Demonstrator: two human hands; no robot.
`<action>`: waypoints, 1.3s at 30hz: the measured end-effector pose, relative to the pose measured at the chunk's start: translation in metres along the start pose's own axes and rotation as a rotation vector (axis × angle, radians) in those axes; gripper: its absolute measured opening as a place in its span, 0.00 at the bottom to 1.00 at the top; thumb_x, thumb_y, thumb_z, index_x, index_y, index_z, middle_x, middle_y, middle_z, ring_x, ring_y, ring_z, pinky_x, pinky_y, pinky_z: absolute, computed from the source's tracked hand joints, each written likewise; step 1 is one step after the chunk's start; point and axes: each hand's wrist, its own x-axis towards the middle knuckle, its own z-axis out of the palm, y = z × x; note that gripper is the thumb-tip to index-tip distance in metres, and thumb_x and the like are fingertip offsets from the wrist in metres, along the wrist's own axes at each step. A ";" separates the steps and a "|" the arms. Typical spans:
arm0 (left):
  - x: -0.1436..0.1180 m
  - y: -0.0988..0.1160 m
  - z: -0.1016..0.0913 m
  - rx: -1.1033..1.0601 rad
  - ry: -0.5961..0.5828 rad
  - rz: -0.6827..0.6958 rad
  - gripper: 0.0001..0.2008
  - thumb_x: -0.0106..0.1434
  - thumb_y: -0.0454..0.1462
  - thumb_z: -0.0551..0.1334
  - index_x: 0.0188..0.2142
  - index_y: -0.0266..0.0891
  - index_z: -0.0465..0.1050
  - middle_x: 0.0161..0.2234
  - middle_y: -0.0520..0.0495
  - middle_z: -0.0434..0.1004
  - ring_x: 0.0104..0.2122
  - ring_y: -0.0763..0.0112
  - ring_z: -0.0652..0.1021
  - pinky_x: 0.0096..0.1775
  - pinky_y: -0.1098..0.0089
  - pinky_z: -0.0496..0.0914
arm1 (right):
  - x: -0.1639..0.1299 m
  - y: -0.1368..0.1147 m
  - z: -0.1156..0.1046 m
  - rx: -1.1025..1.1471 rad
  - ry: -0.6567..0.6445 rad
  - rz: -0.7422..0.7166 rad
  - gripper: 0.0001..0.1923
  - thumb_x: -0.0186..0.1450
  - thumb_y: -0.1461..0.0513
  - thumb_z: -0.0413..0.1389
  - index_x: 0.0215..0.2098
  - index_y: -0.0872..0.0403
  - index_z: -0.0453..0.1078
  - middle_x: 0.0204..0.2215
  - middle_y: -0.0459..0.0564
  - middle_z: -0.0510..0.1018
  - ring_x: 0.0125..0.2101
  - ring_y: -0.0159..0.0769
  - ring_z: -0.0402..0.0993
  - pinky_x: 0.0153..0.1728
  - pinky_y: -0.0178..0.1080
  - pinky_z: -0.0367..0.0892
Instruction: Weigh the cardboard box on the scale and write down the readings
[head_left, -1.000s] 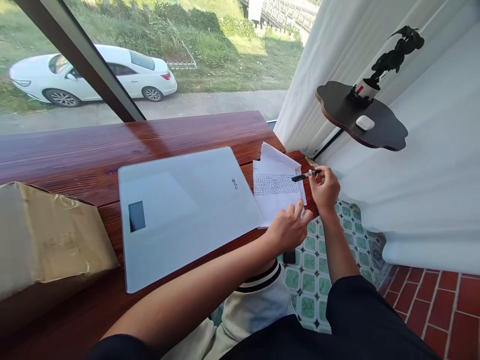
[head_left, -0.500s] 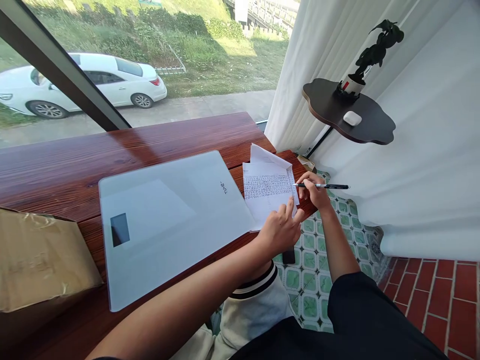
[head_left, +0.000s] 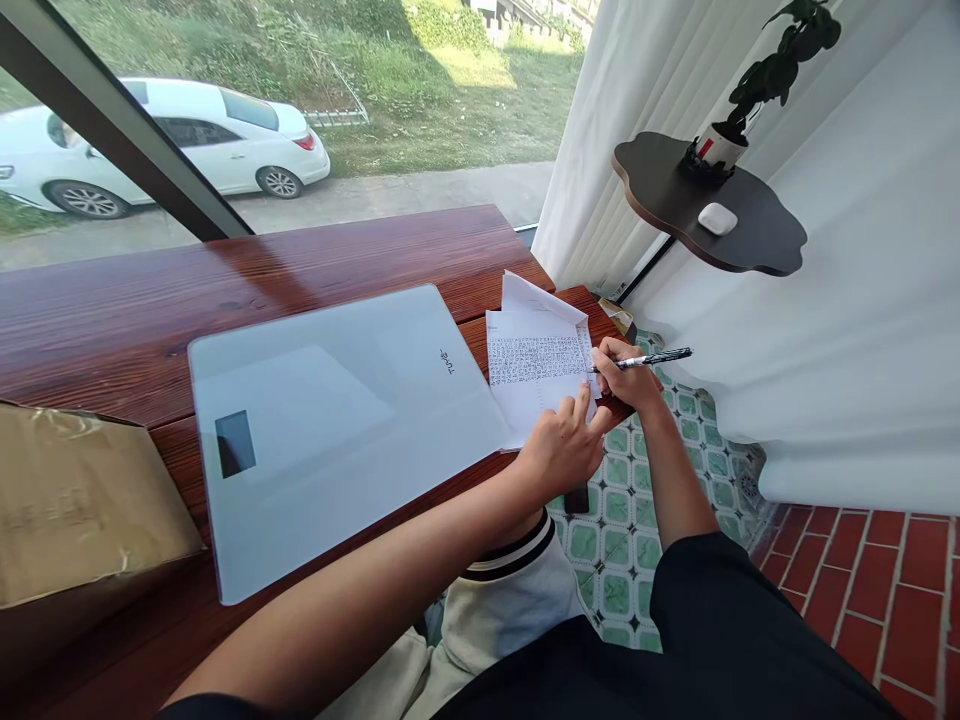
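A white sheet of paper (head_left: 534,372) with dense printed text lies at the right end of the dark red wooden table (head_left: 247,290). My left hand (head_left: 559,448) rests on the paper's near edge, fingers spread and pressing it flat. My right hand (head_left: 624,375) grips a black pen (head_left: 649,358), its tip touching the paper's right edge. A second folded sheet (head_left: 536,298) pokes out behind the first.
A flat white glass scale (head_left: 330,420) with a small dark display lies left of the paper. A brown cardboard box (head_left: 75,500) sits at the table's left. A dark wall shelf (head_left: 709,215) carries a potted plant and a white case. The window shows a white car.
My right hand turned the pen around from pointing left over the paper to pointing right, then lowered its tip onto the sheet's right edge. My left hand stayed on the paper.
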 end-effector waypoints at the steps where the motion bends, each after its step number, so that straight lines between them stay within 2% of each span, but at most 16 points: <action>1: 0.000 0.000 0.001 0.001 0.006 0.000 0.14 0.70 0.40 0.48 0.51 0.38 0.64 0.67 0.27 0.62 0.46 0.55 0.77 0.31 0.64 0.71 | 0.000 0.000 0.000 -0.004 -0.001 0.001 0.19 0.73 0.53 0.53 0.27 0.52 0.58 0.15 0.39 0.67 0.14 0.30 0.64 0.19 0.35 0.61; 10: 0.000 0.001 -0.002 -0.007 -0.019 -0.002 0.14 0.71 0.40 0.48 0.51 0.38 0.63 0.67 0.26 0.61 0.46 0.55 0.77 0.32 0.63 0.71 | 0.001 -0.003 0.002 -0.127 0.019 -0.049 0.20 0.73 0.54 0.52 0.25 0.51 0.57 0.15 0.39 0.67 0.16 0.30 0.64 0.24 0.37 0.63; 19: 0.000 -0.001 -0.003 0.000 -0.020 0.005 0.14 0.71 0.39 0.47 0.51 0.37 0.64 0.67 0.25 0.60 0.46 0.54 0.77 0.33 0.63 0.71 | 0.000 -0.002 0.002 -0.059 -0.011 -0.043 0.20 0.72 0.55 0.53 0.24 0.52 0.58 0.15 0.40 0.67 0.16 0.30 0.64 0.24 0.37 0.63; 25: 0.000 0.000 -0.005 -0.008 -0.041 0.007 0.16 0.71 0.39 0.47 0.52 0.36 0.64 0.68 0.24 0.59 0.46 0.55 0.77 0.33 0.63 0.71 | 0.000 -0.002 0.002 0.021 0.026 0.010 0.18 0.72 0.54 0.53 0.25 0.51 0.59 0.14 0.40 0.66 0.14 0.31 0.63 0.18 0.37 0.61; 39: 0.001 0.001 -0.008 -0.023 -0.074 -0.011 0.16 0.72 0.39 0.45 0.52 0.37 0.64 0.69 0.26 0.59 0.47 0.56 0.77 0.34 0.63 0.71 | 0.000 -0.004 0.002 -0.064 0.005 -0.012 0.19 0.71 0.56 0.52 0.23 0.51 0.58 0.14 0.40 0.66 0.16 0.31 0.63 0.23 0.38 0.62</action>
